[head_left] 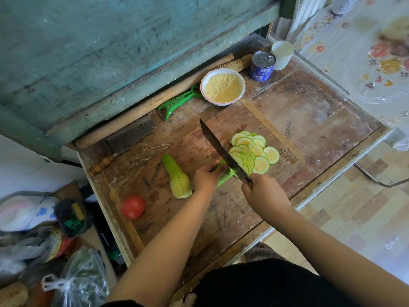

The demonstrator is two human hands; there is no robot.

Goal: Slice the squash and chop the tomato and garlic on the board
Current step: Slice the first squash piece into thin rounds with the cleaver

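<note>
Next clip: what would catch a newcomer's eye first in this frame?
The right hand drives a long dark knife through the squash piece the left hand steadies mid-board, a fan of pale-green slices beyond the blade. Nearer the left edge lies a red tomato.

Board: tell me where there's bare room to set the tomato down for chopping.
Free: the board between the tomato and the left forearm; also its far strip between the bowl and the slices. Crowded: the middle, with both squash pieces, knife and hands.
</note>
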